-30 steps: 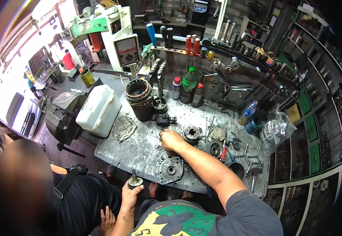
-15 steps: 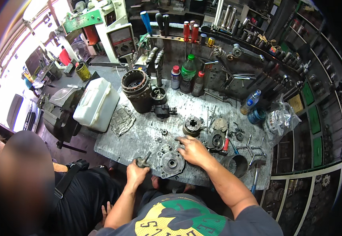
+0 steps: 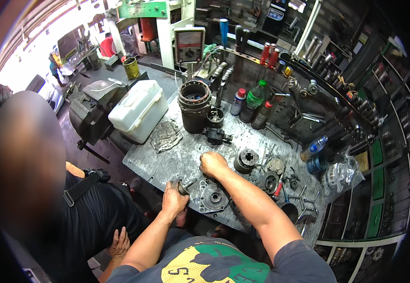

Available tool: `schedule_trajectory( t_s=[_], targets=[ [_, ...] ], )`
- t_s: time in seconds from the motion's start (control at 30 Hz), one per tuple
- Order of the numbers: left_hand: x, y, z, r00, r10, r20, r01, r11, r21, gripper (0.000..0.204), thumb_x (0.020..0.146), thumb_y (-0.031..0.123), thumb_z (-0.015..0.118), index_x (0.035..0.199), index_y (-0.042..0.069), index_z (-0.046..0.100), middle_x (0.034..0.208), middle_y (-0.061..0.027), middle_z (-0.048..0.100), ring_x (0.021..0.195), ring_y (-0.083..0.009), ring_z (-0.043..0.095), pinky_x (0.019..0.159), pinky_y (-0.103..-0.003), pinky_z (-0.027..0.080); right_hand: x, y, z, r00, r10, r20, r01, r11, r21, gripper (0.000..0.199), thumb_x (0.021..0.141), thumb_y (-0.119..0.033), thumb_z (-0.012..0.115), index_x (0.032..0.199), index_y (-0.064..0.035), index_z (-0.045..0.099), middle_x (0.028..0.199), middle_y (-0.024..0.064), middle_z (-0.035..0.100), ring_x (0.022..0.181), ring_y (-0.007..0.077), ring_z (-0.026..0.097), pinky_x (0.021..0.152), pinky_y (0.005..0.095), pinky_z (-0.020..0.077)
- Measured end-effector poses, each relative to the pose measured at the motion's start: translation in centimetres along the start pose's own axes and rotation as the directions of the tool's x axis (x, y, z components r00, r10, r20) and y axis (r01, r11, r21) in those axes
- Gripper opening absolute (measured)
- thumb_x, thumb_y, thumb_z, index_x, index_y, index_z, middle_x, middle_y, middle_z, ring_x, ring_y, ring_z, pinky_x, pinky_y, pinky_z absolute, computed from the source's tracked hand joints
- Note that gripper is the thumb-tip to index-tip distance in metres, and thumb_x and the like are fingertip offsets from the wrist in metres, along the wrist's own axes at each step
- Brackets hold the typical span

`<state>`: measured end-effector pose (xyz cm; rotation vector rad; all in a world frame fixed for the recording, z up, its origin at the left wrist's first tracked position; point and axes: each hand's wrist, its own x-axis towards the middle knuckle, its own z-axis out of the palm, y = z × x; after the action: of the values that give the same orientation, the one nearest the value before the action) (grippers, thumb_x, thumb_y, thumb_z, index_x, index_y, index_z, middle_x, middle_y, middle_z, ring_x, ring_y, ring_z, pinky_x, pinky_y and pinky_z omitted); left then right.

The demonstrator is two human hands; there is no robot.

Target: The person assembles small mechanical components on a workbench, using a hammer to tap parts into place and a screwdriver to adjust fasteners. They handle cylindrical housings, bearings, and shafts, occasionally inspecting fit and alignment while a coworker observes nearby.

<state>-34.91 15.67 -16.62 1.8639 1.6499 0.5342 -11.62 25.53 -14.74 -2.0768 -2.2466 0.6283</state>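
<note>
In my left hand (image 3: pixel 173 199) is a metal shaft (image 3: pixel 191 182) with a wider dark end, held above the bench's near edge. Just right of it a round cast metal housing (image 3: pixel 213 198) with a central bore lies flat. My right hand (image 3: pixel 213 164) reaches past the housing, its fingers bent and closed down at the bench top; whatever they grip is hidden. A cylindrical metal part with a splined bore (image 3: pixel 247 160) stands to the right of that hand.
On the metal bench (image 3: pixel 155 165) lie a grey rag (image 3: pixel 165 137), a dark cylinder (image 3: pixel 195 106) and a white case (image 3: pixel 139 112). Bottles (image 3: pixel 255 96) stand at the back. Loose tools and parts crowd the right side. Another person (image 3: pixel 106 217) is close at my left.
My right hand has moved left and away from me, over where small rings lay, and its fingers have closed. The left hand keeps the shaft. The view has turned left.
</note>
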Motion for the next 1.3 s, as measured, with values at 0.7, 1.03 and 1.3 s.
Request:
schedule_trajectory(
  t_s=[0.7, 1.03, 1.3],
  targets=[
    [1.0, -0.4, -0.2, 0.994, -0.056, 0.092, 0.054, 0.998, 0.022, 0.071, 0.077, 0.016, 0.083, 0.145, 0.003, 0.065, 0.130, -0.0262, 0.061, 0.123, -0.0471, 0.066, 0.108, -0.051, 0.055, -2.7, 3.2, -1.6, 0.966, 0.012, -0.260, 0.179, 0.693, 0.698, 0.035, 0.090, -0.019, 0.085, 0.121, -0.0036, 0.077, 0.117, 0.0139, 0.079, 0.110, 0.0257, 0.075, 0.097, 0.0374, 0.0596],
    [1.2, -0.5, 0.0, 0.999, -0.003, 0.051, 0.002, 1.000, 0.029, 0.067, 0.076, 0.018, 0.082, 0.138, -0.002, 0.066, 0.127, -0.0288, 0.063, 0.119, -0.0493, 0.066, 0.105, -0.052, 0.056, 0.8, 3.2, -0.8, 0.980, -0.157, -0.125, 0.157, 0.988, -0.014, 0.039, 0.091, -0.013, 0.069, 0.128, -0.0087, 0.076, 0.120, 0.0212, 0.072, 0.107, 0.0425, 0.074, 0.097, 0.0513, 0.0610],
    [2.8, -1.3, -0.3, 0.992, -0.070, 0.109, 0.081, 0.992, -0.097, 0.049, 0.068, 0.020, 0.091, 0.108, -0.004, 0.076, 0.106, -0.0258, 0.074, 0.098, -0.0389, 0.075, 0.092, -0.046, 0.060, -13.9, 4.5, -3.5, 0.905, 0.004, -0.424, 0.163, 0.920, 0.356, 0.031, 0.100, -0.021, 0.070, 0.126, -0.0061, 0.077, 0.117, 0.0221, 0.076, 0.109, 0.0416, 0.073, 0.100, 0.0476, 0.0592]
  ],
)
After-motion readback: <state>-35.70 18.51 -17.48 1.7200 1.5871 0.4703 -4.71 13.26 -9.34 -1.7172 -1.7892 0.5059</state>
